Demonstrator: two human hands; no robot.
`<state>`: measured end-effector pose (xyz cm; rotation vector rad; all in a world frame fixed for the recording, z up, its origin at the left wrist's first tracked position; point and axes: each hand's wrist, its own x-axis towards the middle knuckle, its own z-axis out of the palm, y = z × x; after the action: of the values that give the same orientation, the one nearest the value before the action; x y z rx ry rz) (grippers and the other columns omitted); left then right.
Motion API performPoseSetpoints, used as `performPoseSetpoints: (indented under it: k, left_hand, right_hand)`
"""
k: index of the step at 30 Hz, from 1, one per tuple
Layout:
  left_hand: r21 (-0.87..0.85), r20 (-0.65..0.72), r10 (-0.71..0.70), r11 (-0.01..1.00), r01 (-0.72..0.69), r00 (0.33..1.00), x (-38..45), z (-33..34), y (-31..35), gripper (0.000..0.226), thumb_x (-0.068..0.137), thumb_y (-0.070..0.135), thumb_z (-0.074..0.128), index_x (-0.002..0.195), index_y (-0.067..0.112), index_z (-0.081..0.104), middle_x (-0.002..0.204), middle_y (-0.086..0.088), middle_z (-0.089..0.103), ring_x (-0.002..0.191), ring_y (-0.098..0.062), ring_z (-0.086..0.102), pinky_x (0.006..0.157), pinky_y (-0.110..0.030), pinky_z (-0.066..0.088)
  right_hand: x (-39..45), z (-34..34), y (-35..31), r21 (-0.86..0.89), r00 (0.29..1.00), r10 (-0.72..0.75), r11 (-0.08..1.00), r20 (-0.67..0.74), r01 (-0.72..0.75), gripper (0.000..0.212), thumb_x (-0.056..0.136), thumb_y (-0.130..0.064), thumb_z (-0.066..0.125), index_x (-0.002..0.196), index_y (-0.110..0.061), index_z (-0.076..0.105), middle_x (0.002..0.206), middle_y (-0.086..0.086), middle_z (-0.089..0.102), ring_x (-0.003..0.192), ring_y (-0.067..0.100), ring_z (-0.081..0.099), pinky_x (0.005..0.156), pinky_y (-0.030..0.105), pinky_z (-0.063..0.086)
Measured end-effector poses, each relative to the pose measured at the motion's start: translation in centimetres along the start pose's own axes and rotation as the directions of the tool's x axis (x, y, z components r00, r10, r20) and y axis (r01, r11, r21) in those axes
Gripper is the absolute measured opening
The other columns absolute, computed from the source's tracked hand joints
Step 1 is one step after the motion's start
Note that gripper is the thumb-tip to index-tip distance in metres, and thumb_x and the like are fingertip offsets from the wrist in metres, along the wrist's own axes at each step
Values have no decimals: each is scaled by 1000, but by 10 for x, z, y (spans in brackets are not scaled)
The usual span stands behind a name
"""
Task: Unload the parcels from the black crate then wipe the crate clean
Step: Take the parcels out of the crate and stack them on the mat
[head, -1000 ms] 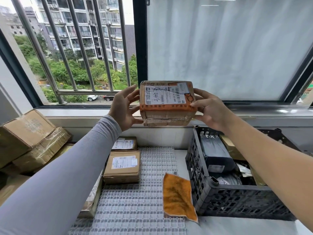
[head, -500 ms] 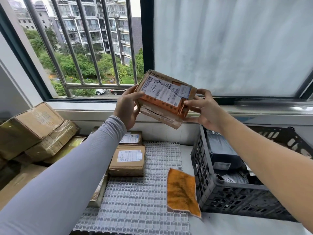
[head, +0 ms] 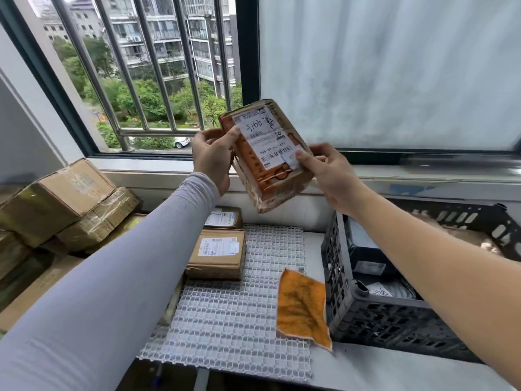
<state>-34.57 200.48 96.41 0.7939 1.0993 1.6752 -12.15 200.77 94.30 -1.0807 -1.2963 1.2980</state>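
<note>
Turning a lifted parcel [head: 267, 153] between both hands
Left hand [head: 212, 156] and right hand [head: 329, 173] grip it; formerly level, now tilted, black crate [head: 375, 314] below still loaded

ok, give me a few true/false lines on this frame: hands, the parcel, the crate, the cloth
1. Both hands hold one parcel in the air in front of the window. True: the left hand grips its left edge, the right hand its lower right corner.
2. The black crate is already unloaded. False: dark bagged parcels lie inside it.
3. The orange cloth lies flat beside the crate, on its left. True.
4. The right hand is wiping the crate with the cloth. False: no hand touches the cloth.
5. The held parcel's label faces away from the camera. False: the white label, with handwriting and barcodes, faces the camera.
</note>
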Motion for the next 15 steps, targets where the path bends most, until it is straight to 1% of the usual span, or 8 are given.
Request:
performPoseSetpoints:
  k: [1, 4, 5, 7, 8, 10, 12, 15]
  left_hand:
    - [44, 24, -16, 999, 15, 1000, -2, 3, -1, 52, 88, 14, 78, 132, 6, 50, 126, -19, 68, 112, -32, 71, 87, -41, 62]
    - [160, 193, -93, 985, 63, 977, -16, 11, -4, 42, 95, 8, 67, 135, 19, 56, 123, -5, 73, 108, -24, 72, 90, -58, 59]
    - [191, 247, -123, 979, 76, 961, -22, 13, -6, 43, 96, 6, 63, 135, 24, 56, 121, -2, 73, 103, -21, 73, 88, -58, 59]
    - [207, 289, -174, 971, 117, 941, -36, 16, -12, 43, 98, 7, 57, 134, 31, 56, 110, 3, 75, 87, -13, 77, 72, -49, 64]
    - [189, 284, -194, 972, 143, 939, -43, 16, -16, 41, 100, 9, 54, 135, 30, 55, 104, 5, 77, 81, -11, 77, 64, -44, 63]
    - [144, 250, -207, 974, 175, 946, -50, 15, -26, 34, 102, 9, 50, 133, 23, 56, 96, 4, 79, 77, -13, 77, 59, -36, 61]
    - [134, 180, -190, 977, 168, 965, -52, 10, -37, 26, 104, 7, 47, 127, 11, 59, 89, 2, 80, 75, -14, 77, 59, -31, 60]
    - [207, 115, -209, 961, 182, 971, -50, -4, -56, 29, 106, 12, 47, 127, 0, 63, 91, 0, 80, 77, -12, 76, 65, -27, 60]
  right_hand:
    - [0, -1, 2, 34, 1000, -1, 999, 1, 1, 23, 96, -26, 73, 109, -15, 59, 105, 13, 74, 93, 25, 75, 79, 41, 62]
    - [-1, 0, 12, 25, 1000, 2, 1000, -23, -1, 26, 98, -26, 70, 112, -13, 52, 117, 15, 71, 98, 28, 75, 78, 42, 62]
    - [-3, 2, 15, 2, 999, 11, 1000, -31, -11, 27, 99, -27, 68, 115, -13, 51, 121, 15, 68, 100, 27, 74, 80, 44, 63]
    - [-7, 4, 25, -18, 999, 39, 999, -26, -40, 33, 102, -25, 64, 128, -16, 45, 126, 14, 64, 102, 27, 74, 83, 47, 63]
    - [-8, 6, 31, -17, 999, 54, 998, -1, -54, 40, 104, -23, 60, 137, -18, 40, 128, 13, 64, 102, 28, 74, 82, 48, 63]
    - [-10, 10, 41, -32, 995, 66, 997, 74, -64, 54, 107, -19, 54, 154, -27, 28, 133, 8, 61, 106, 27, 73, 84, 49, 63]
    - [-12, 14, 49, -63, 989, 43, 997, 140, -35, 56, 109, -18, 47, 159, -31, 26, 139, 5, 58, 112, 25, 70, 88, 47, 62]
    - [-9, 17, 61, -86, 990, 44, 996, 135, -33, 56, 110, -17, 43, 162, -30, 23, 140, 3, 58, 113, 20, 68, 91, 41, 62]
